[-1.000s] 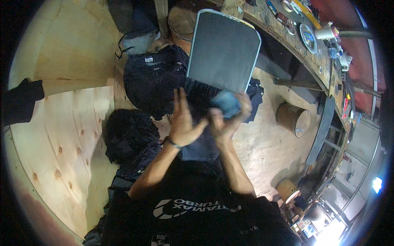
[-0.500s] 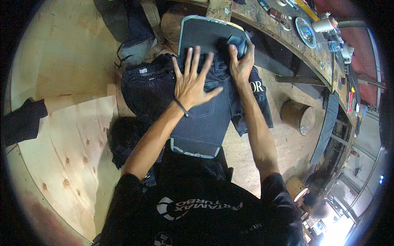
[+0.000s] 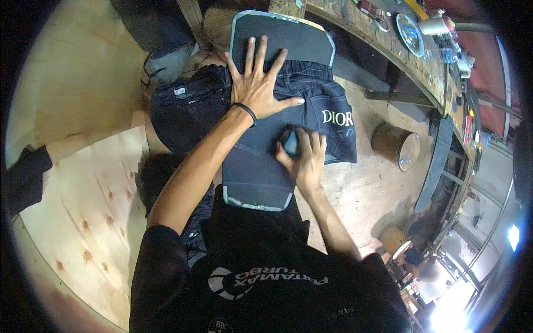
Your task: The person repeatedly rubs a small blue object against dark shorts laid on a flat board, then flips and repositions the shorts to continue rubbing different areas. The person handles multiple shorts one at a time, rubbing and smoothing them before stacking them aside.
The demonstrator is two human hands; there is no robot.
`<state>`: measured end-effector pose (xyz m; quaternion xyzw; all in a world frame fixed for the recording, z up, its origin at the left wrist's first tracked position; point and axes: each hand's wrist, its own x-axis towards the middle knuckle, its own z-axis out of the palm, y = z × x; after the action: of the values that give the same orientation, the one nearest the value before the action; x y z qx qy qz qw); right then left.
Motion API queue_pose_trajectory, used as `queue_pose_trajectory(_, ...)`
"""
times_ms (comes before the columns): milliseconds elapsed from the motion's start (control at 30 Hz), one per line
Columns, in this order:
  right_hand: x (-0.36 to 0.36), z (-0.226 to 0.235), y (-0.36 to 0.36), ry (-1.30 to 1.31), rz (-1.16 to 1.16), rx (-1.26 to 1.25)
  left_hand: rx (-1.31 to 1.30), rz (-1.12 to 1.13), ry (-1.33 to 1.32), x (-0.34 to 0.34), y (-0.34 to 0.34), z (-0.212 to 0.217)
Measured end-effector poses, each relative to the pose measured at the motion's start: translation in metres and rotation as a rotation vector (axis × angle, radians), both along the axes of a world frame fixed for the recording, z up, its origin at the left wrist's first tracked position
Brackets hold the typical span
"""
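Black denim shorts are drawn over a long dark board with a pale, worn rim, whose two ends stick out of the cloth. My left hand lies on the shorts and board near the waistband, fingers spread, a dark band at its wrist. Lower on the denim, my right hand grips a small blue-grey block against the cloth; its exact kind is not clear. Pale lettering marks a pocket to the right of the board. The loose waist part spreads leftward with a white label.
A wooden workbench runs along the upper right, bearing a round dish and a white thread cone. A round wooden stool or drum stands right. Dark cloth is heaped left, near plywood. A black sleeve shows far left.
My right hand has brought the block from the board's far right corner down toward me onto the denim. My left hand stays spread near the waistband.
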<state>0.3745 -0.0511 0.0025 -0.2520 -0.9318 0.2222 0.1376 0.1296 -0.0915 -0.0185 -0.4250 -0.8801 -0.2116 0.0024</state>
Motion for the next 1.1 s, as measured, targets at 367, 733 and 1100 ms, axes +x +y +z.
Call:
queue_pose_trajectory(367, 0.0, 0.025, -0.041, -0.056, 0.203, -0.012, 0.002, -0.006, 0.031, 0.0, -0.001, 0.001)
queue_pose_trajectory(733, -0.027, 0.022, -0.072, -0.091, 0.311, -0.113, -0.014, -0.012, -0.025, -0.01, -0.002, 0.001)
queue_pose_trajectory(1100, -0.034, 0.034, -0.108, -0.18, 0.451, -0.155, -0.047, -0.207, 0.001, -0.016, 0.0, 0.001)
